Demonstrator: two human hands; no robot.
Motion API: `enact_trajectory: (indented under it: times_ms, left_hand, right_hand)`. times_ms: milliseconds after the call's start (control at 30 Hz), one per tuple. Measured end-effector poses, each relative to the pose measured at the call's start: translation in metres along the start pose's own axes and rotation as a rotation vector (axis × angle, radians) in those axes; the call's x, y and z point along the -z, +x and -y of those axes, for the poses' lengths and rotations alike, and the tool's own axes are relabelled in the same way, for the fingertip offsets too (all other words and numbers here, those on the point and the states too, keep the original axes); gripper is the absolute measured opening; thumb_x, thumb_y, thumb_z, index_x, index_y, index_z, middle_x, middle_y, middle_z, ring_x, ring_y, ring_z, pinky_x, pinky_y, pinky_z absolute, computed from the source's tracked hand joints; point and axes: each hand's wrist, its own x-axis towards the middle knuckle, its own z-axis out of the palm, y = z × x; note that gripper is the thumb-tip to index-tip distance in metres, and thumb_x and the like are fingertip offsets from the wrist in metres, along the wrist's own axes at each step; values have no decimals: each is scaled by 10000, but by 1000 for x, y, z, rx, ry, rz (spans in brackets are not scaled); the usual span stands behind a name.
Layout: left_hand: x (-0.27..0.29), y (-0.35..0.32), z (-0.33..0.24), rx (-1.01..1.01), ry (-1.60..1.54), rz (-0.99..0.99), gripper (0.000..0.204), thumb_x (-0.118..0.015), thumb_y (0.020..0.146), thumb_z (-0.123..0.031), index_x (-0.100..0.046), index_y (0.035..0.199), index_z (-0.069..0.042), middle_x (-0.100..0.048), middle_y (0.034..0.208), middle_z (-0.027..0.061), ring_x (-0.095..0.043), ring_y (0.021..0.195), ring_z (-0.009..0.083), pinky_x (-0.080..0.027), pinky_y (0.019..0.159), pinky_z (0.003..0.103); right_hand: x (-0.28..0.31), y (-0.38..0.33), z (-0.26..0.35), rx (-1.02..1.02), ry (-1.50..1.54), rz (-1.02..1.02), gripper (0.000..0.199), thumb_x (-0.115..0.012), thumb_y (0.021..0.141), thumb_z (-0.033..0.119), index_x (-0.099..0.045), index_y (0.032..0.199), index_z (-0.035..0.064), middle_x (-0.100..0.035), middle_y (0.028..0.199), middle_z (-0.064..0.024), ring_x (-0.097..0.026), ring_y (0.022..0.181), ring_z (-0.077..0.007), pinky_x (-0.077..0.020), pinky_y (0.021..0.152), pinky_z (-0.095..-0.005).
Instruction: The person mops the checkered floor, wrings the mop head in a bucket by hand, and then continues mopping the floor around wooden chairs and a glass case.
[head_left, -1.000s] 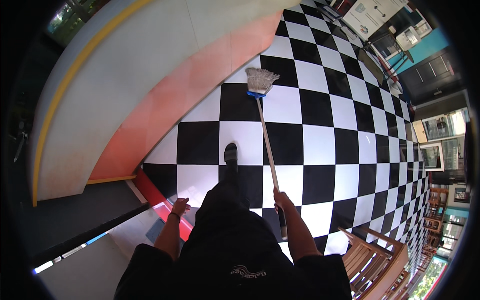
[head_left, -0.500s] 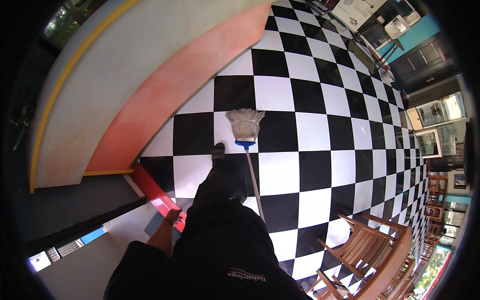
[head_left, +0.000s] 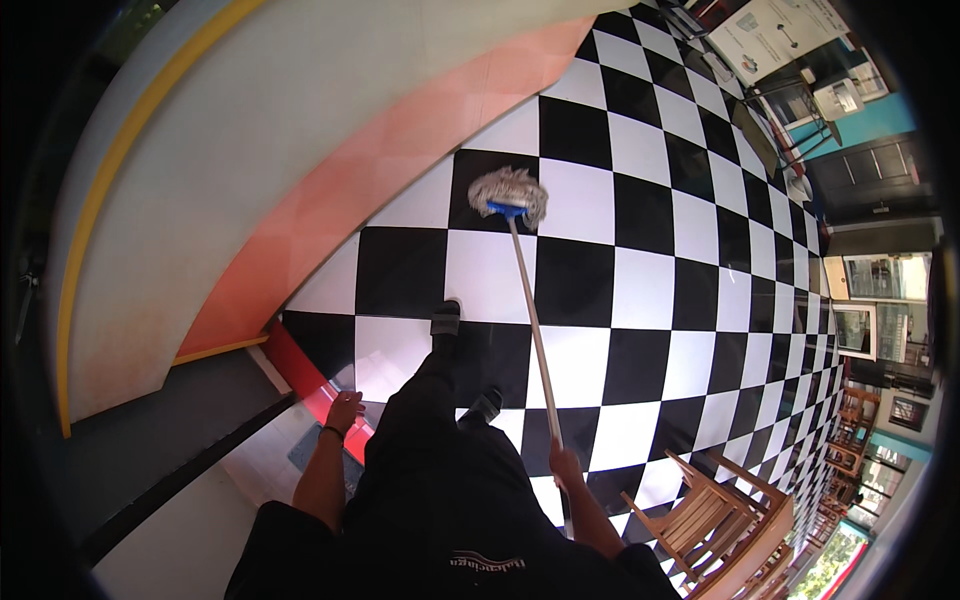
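Checkerboard floor (head_left: 640, 272) meets coral panel (head_left: 400, 150); hands apart, right (head_left: 566, 468) clamped on mop handle (head_left: 535, 325), left (head_left: 345, 410) loose.

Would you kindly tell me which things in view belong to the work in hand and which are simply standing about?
In use:
mop
right hand, gripping the mop
checkered floor, under the mop

Standing about:
wooden chair, lower right
white board, upper right
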Motion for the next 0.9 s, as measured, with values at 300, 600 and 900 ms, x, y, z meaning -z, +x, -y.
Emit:
enact_trajectory:
  times_ms: [300,600,900]
  left_hand:
    - [44,6,-47,-142,-104,-75,361,-542,897,-313,-519,1056,11,-629,875,137,-643,773,207,-516,614,294]
    - [40,-7,40,-6,-173,-76,373,-552,876,-340,-515,1065,-21,-643,823,117,-633,700,202,-503,597,312]
    - [11,-48,147,59,-50,-10,402,-540,879,-402,-484,1086,-62,-663,852,107,-639,676,204,-465,558,341]
  right_hand:
    - [125,147,270,-10,624,59,583,-301,954,443,-472,631,-12,-436,471,-121,-493,375,-266,-428,372,-420]
    - [84,111,255,51,664,127,564,-298,953,499,-398,628,49,-367,431,-96,-406,329,-229,-392,334,-398]
    - [-55,10,86,78,452,145,602,-319,941,540,-445,666,19,-408,439,-84,-452,356,-217,-377,358,-381]
